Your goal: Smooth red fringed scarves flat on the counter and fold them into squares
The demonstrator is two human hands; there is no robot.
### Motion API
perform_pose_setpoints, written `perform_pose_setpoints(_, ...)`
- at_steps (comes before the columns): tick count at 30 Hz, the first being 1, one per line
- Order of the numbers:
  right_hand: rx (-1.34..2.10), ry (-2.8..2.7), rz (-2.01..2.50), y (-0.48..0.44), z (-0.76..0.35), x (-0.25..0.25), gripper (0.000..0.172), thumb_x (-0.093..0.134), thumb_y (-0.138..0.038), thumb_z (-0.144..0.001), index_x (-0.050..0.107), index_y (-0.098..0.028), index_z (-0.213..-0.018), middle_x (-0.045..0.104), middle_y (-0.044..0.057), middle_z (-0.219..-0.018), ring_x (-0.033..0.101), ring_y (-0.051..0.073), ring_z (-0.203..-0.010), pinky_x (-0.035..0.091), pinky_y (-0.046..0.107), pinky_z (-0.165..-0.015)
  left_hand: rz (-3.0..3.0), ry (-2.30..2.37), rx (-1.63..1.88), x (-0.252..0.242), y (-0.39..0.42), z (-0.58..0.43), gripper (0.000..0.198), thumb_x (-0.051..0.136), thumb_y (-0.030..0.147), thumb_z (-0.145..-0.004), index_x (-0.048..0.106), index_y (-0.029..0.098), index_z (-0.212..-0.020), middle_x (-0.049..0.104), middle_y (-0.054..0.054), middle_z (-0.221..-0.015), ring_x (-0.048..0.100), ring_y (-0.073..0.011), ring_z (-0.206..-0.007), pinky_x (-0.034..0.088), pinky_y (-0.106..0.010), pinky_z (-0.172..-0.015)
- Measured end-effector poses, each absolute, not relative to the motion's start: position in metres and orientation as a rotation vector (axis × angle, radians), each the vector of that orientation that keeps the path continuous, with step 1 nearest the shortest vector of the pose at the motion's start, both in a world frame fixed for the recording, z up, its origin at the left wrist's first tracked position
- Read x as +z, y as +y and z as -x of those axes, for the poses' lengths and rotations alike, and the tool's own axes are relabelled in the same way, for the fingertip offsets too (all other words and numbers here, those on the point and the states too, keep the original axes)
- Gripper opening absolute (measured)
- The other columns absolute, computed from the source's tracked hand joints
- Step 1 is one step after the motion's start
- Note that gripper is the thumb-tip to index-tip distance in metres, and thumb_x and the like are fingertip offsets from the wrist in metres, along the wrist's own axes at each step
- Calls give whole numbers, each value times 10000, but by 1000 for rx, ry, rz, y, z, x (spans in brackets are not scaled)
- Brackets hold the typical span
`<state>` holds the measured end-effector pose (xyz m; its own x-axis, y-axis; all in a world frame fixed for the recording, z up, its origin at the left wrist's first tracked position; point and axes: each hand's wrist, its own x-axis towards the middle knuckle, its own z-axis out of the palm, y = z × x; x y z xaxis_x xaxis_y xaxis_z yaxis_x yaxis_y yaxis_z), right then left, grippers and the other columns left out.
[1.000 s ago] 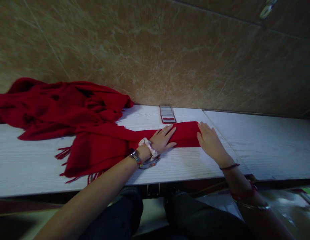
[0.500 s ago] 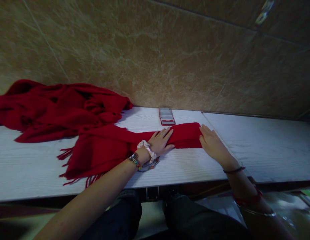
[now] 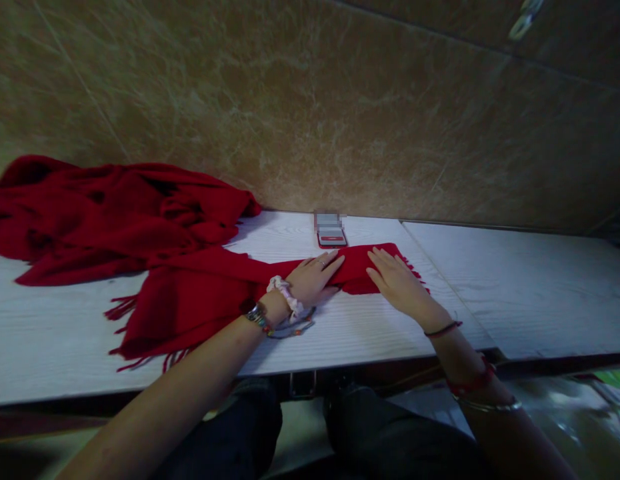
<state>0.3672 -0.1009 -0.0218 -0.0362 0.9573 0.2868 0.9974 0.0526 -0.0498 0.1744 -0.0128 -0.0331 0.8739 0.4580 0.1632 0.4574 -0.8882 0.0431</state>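
Under both your hands, a red scarf (image 3: 357, 270) lies on a white, wood-grained worktop (image 3: 520, 287), its near stretch gathered into a narrow, flat strip. Your left hand (image 3: 310, 277) rests palm down across the strip, fingers straight and loosely spread, gripping nothing. Your right hand (image 3: 397, 283) is also flattened, fingers extended and slightly apart, resting on the strip close to its right end, where a short fringe (image 3: 416, 272) pokes out past the hand. It has hold of nothing either.

Left of your left hand, the scarf widens into a looser panel (image 3: 185, 300) with tassels at its far end. Beyond that panel lies a heap of bunched red fabric (image 3: 115, 213); whether the two are one piece cannot be told.

The step in hand seems to be pressing and smoothing the folded strip. The next move probably calls for light, even pressure, as soft cloth could easily shift out of line.

Just beyond your left hand, a phone (image 3: 331, 233) lies face up, near a brown marbled wall (image 3: 315, 120). No container can be made out around your hands; below your right forearm, something glossy (image 3: 565, 417) is too unclear to identify.
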Motion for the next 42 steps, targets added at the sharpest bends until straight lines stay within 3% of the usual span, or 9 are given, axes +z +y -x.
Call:
perform_pose_setpoints(4,-262,-1978,2037,-103,-375,-19,515,247,-374,-893,419,-80,-1280,379,165,-1358,293,256,-1273,254,471,-1023,-3096,675,272,-30,-8,-170,514,437,243,-862,300,113,-1340,264,-139,-1405,326,-224,-1251,304,-326,-1008)
perform_pose_setpoints(10,-191,-1964,1994,-102,-390,-27,535,257,-356,-889,443,-4,-1246,395,211,-1333,292,256,-1272,255,419,-1041,-3086,664,188,-25,-9,-163,650,485,239,-788,219,97,-1364,202,-144,-1428,247,-229,-1288,268,-329,-1026)
perform_pose_setpoints(15,-192,-1979,1976,-103,-395,-32,521,273,-326,-885,426,5,-1258,375,211,-1347,282,253,-1276,244,408,-1049,-3113,789,-154,-14,-10,-148,789,459,16,-639,207,140,-1376,206,-102,-1436,290,-221,-1272,313,-342,-994)
perform_pose_setpoints(20,-165,-1985,1995,-106,-398,-33,521,261,-312,-886,391,0,-1283,346,198,-1368,271,241,-1283,242,405,-1053,-3086,929,-394,-7,-13,-116,726,394,-28,-672,260,128,-1369,259,-106,-1415,327,-203,-1257,310,-319,-992)
perform_pose_setpoints(25,-142,-1987,2034,-108,-409,-36,501,249,-333,-886,363,-107,-1318,334,130,-1391,300,255,-1270,307,481,-1003,-3062,1087,-488,-3,-21,-81,718,401,-10,-680,279,162,-1366,277,-87,-1410,307,-214,-1267,256,-372,-1019)
perform_pose_setpoints(30,-138,-2000,2135,-115,-438,-37,456,261,-324,-881,391,-217,-1305,413,66,-1354,374,265,-1227,350,503,-960,-3077,1138,-498,10,-25,-56,732,452,33,-693,264,234,-1372,251,-59,-1424,188,-245,-1311,166,-442,-1040)
perform_pose_setpoints(33,-177,-1977,2175,-115,-447,-21,439,290,-319,-869,449,-205,-1261,472,90,-1305,410,261,-1202,350,493,-959,-3059,1102,-458,19,-24,-42,740,512,171,-732,186,244,-1392,172,-61,-1448,143,-241,-1322,160,-432,-1043)
perform_pose_setpoints(37,-400,-1911,1990,-99,-413,11,460,315,-350,-866,452,-153,-1258,429,128,-1333,352,273,-1238,314,487,-981,-2995,1221,-335,16,-20,-32,773,536,374,-755,147,210,-1403,115,-96,-1456,82,-297,-1323,144,-480,-1034)
perform_pose_setpoints(42,-386,-2270,1730,-74,-324,7,423,339,-337,-878,465,-173,-1247,418,107,-1343,321,268,-1255,274,506,-991,-2865,1280,-353,-5,-11,-36,705,486,321,-799,147,189,-1403,116,-107,-1455,106,-292,-1321,184,-487,-1023)
